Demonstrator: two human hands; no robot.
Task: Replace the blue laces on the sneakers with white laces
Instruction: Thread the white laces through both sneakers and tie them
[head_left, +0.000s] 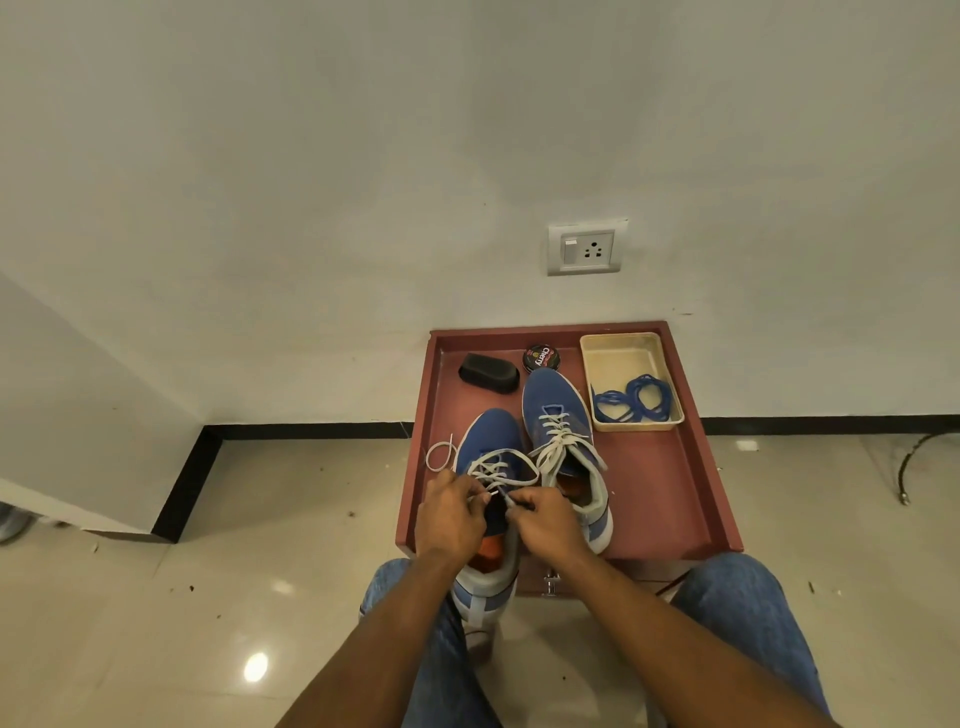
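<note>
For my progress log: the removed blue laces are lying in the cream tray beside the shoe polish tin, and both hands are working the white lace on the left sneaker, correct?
Not quite: the head view shows the blue laces inside the cream tray, but it sits right of the sneakers; the polish tin stands apart.

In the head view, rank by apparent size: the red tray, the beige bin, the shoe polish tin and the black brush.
1. red tray
2. beige bin
3. black brush
4. shoe polish tin, slightly smaller than the brush.
</note>
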